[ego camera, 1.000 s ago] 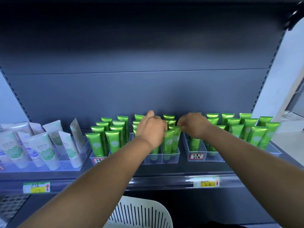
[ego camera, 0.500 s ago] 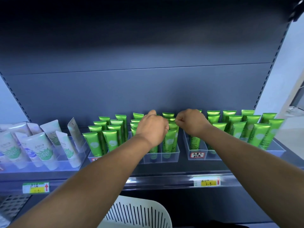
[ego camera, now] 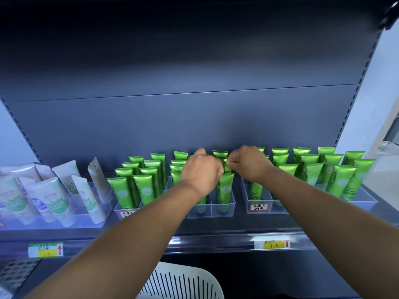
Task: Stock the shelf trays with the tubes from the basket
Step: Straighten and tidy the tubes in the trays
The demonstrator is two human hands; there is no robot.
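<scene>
Both hands raised over the middle clear tray (ego camera: 222, 209) on the shelf (ego camera: 216, 238). Left hand (ego camera: 201, 173) curled, fingers hidden behind its back among the green tubes (ego camera: 225, 188); grip impossible to tell. Right hand (ego camera: 248, 164) curled likewise, fingertips touching the tube tops; grip also unclear. More green tubes upright in trays either side of the fingers. White basket (ego camera: 183, 283) below the shelf.
</scene>
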